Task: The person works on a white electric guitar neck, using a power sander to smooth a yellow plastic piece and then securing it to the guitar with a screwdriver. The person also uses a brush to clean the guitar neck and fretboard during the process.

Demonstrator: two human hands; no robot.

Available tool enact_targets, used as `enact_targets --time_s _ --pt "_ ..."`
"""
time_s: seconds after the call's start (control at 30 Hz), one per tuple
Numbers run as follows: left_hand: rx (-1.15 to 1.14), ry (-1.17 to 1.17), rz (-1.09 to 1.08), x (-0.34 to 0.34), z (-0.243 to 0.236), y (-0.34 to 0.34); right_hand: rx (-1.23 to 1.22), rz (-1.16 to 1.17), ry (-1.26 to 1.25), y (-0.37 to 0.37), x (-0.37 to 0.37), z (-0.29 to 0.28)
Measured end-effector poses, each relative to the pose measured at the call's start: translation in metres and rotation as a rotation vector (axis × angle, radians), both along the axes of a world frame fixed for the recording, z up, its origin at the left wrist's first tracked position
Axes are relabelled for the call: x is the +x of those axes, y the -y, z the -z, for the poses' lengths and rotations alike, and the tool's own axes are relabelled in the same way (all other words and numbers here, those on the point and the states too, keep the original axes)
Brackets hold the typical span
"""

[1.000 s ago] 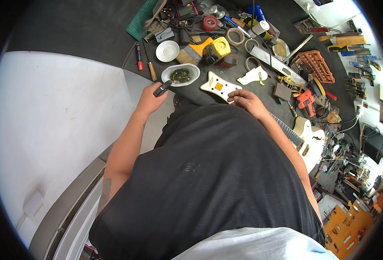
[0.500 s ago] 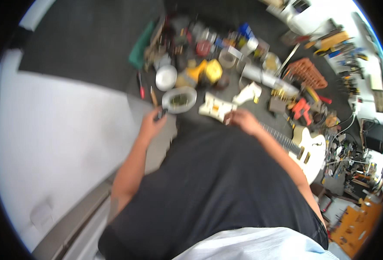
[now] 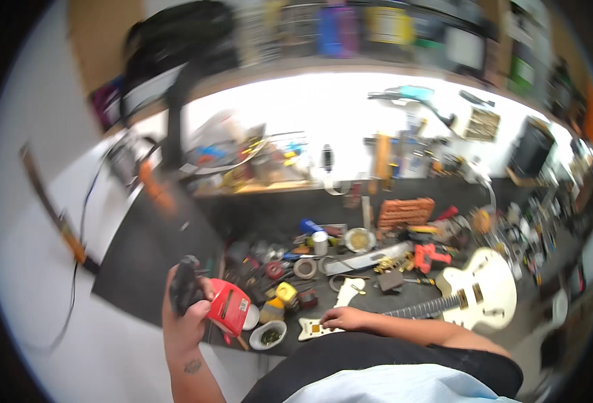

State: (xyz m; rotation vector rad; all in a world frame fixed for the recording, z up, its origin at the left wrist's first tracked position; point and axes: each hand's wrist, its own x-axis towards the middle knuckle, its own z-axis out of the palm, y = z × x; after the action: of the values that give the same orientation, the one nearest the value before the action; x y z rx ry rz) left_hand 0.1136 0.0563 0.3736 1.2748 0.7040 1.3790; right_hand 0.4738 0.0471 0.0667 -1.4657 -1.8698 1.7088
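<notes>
Raised at the left, my left hand [image 3: 190, 310] is closed around a black part [image 3: 185, 285]. Beside its fingers sticks out a red box-like object [image 3: 229, 307] with a dark slot and a white label; whether red and black are one piece I cannot tell. My right hand [image 3: 342, 318] has its fingers bent over the cream headstock [image 3: 311, 328] of an electric guitar [image 3: 487, 285], whose neck passes behind my forearm. A loose cream piece [image 3: 350, 293] lies just beyond the headstock. Left of it stands a white bowl [image 3: 268, 335] with dark greenish bits inside.
Crowding the dark bench are a yellow tape measure [image 3: 285, 293], tape rolls, a long metal bar [image 3: 370, 258], a red clamp-like tool [image 3: 432, 256] and an orange case [image 3: 406, 212]. A shelf edge [image 3: 350, 65] crosses above, loaded with bottles. A long-handled tool [image 3: 51, 208] is at far left.
My left hand has risen from beside the bowl, and the red object now shows with it. My right hand stays at the headstock. The view has tilted up toward the shelf.
</notes>
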Motion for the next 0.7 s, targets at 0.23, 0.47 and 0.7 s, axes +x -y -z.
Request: enact_targets --time_s 0.23,0.47,0.7 --pt "-0.017 -0.124 0.128 0.171 0.032 -0.011 1.101 0.367 -0.120 0.047 -0.004 -0.179" --pt "0.209 0.111 0.706 0.294 0.012 0.030 0.995 0.772 0.070 0.094 0.094 -0.218" --pt "0.536 -0.327 0.830 0.278 0.010 0.011 1.684 1.150 -0.464 0.120 0.242 -0.382"
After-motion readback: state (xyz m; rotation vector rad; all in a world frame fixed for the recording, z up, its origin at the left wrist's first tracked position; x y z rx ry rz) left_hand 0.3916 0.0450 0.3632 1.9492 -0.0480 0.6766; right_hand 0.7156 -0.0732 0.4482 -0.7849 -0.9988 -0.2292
